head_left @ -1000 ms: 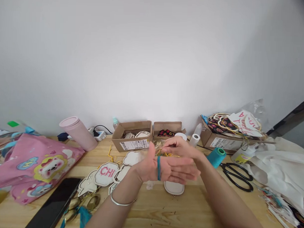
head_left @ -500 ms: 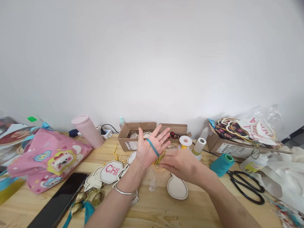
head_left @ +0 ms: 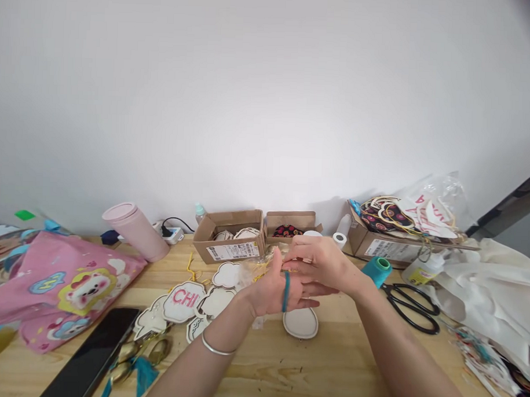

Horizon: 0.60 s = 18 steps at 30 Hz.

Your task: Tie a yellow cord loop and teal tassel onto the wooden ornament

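Observation:
My left hand (head_left: 275,291) is held flat above the wooden table (head_left: 285,367), fingers stretched to the right, with teal thread (head_left: 286,291) wound round the palm. My right hand (head_left: 324,264) lies across the left fingers, its fingertips pinched on the thread near the left thumb. The teal thread spool (head_left: 376,271) stands just right of my right wrist. Below my hands lie an oval wooden piece (head_left: 300,323) and several cloud-shaped wooden tags, one reading "CHI" (head_left: 183,300).
Black scissors (head_left: 411,308) lie right of the spool. Two open cardboard boxes (head_left: 231,241) stand at the back, a third (head_left: 387,243) at the right. A pink tumbler (head_left: 136,230), a pink printed bag (head_left: 66,284) and a black phone (head_left: 92,357) are at the left. White cloth (head_left: 488,287) covers the right edge.
My left hand has turned from raised and upright back to flat with fingers pointing right. My right hand has risen from below it to lie across the left fingers.

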{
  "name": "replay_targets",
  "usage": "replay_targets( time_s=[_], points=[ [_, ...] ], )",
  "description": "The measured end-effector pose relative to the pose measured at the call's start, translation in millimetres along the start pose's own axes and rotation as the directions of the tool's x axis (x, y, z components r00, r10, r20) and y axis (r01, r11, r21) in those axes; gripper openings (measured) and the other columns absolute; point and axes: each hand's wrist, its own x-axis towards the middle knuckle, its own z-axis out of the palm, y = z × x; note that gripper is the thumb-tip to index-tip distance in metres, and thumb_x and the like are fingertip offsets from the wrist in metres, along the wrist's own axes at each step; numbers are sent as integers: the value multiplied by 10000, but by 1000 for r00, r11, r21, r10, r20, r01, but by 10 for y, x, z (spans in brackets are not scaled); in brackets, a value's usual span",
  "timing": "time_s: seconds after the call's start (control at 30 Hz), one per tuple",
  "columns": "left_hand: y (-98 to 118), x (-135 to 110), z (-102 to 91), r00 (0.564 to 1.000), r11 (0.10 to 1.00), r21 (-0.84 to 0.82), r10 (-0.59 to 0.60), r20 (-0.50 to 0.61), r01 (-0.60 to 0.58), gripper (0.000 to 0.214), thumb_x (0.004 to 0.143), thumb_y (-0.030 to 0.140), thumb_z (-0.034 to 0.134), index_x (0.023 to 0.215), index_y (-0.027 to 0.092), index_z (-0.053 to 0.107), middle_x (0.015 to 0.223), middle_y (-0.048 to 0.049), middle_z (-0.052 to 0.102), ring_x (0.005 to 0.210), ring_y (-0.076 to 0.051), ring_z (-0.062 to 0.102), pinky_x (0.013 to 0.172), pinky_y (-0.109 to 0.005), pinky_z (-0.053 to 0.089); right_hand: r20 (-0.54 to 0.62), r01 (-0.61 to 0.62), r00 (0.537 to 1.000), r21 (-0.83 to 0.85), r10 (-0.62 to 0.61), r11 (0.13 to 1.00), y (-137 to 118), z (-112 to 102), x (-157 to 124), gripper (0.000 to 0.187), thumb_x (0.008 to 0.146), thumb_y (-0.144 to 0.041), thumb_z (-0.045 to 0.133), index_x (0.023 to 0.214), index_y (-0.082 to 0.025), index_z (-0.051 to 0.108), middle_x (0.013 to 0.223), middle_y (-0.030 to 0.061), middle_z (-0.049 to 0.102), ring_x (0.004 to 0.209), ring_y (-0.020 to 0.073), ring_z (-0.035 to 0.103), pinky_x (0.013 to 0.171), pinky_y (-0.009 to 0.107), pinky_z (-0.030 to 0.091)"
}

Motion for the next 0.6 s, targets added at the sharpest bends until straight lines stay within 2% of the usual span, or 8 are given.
replay_targets(
  time_s=[0.1, 0.2, 0.27, 0.33, 0.47, 0.6],
  points=[
    [52, -47, 38, 997, 994, 86, -71, 20, 69, 963, 605, 801, 135, 1179, 124, 509, 1290, -156, 430, 1233, -305, 315, 1004, -426, 188, 60, -31, 998, 204, 20, 978, 94, 75, 10, 193, 807, -289, 523, 733, -159, 644, 599, -19, 505, 548, 66, 422, 508, 187, 303],
    [96, -81, 35, 993, 984, 141, -96, -68, 105, 741, 743, 674, 219, 1210, 162, 482, 1357, -112, 349, 1226, -301, 332, 988, -441, 229, 121, -113, 990, 370, 72, 922, 167, 141, 15, 203, 813, -278, 503, 712, -134, 606, 611, -17, 510, 554, 65, 428, 504, 177, 329],
    [102, -94, -4, 984, 973, 193, -96, -153, 125, 532, 816, 523, 310, 1188, 194, 503, 1347, -98, 367, 1199, -276, 380, 979, -447, 247, 133, -158, 985, 410, 112, 898, 169, 147, 19, 219, 823, -273, 478, 686, -130, 572, 629, -13, 512, 564, 66, 429, 501, 175, 334],
    [93, -105, -61, 971, 962, 241, -69, -231, 125, 393, 828, 400, 396, 1143, 213, 537, 1291, -95, 440, 1169, -247, 420, 979, -450, 252, 131, -158, 985, 411, 114, 898, 129, 120, 24, 217, 827, -268, 466, 677, -133, 547, 653, -8, 520, 589, 70, 435, 519, 179, 341],
    [85, -147, -154, 938, 941, 324, 21, -346, 98, 239, 774, 262, 502, 966, 196, 628, 1077, -71, 589, 1100, -220, 475, 983, -430, 265, 139, -131, 986, 353, 86, 926, -12, 27, 24, 212, 838, -264, 449, 687, -138, 527, 676, -1, 533, 629, 77, 441, 562, 189, 348],
    [117, -222, -172, 907, 911, 401, 84, -414, 98, 199, 756, 189, 465, 785, 205, 662, 811, -30, 638, 980, -212, 539, 954, -384, 319, 176, -203, 973, 351, 148, 914, -93, 4, 9, 213, 845, -286, 438, 714, -143, 525, 664, -5, 527, 599, 72, 432, 534, 185, 338]
  ],
)
